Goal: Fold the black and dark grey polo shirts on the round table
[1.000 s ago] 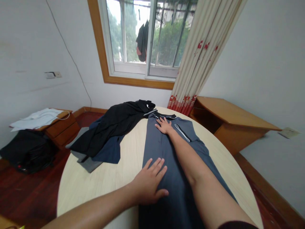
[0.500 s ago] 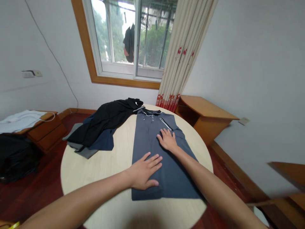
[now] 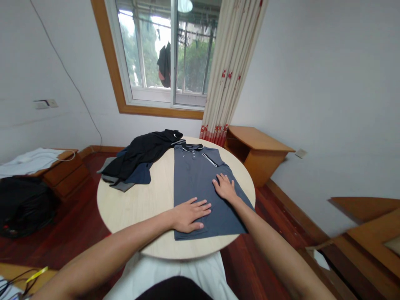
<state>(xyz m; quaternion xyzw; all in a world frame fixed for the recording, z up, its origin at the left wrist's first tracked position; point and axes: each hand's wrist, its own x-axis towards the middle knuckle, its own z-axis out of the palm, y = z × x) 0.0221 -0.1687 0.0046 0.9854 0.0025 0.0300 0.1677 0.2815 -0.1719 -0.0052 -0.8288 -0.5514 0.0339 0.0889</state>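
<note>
A dark grey polo shirt (image 3: 193,179) lies flat on the round table (image 3: 131,216), its black collar with white trim toward the window. It has a white-edged pocket on the chest. My left hand (image 3: 191,214) rests palm down on the lower left part of the shirt, fingers stretched out. Higher and further right, my right hand (image 3: 225,187) lies on the shirt with its fingers spread, below the pocket. To the left on the table is a heap of clothes: a black shirt (image 3: 140,152) over navy and grey pieces.
Behind the table stand a window, a patterned curtain (image 3: 223,83) and a wooden cabinet (image 3: 259,146). A black bag (image 3: 26,206) sits on the floor at left, near drawers (image 3: 70,177) with white cloth on top. Wooden furniture (image 3: 371,233) is at right.
My view has tilted and shifted, bringing the near table edge and my lap into sight. My right hand has slid down the shirt, away from the pocket; both hands stay flat on it.
</note>
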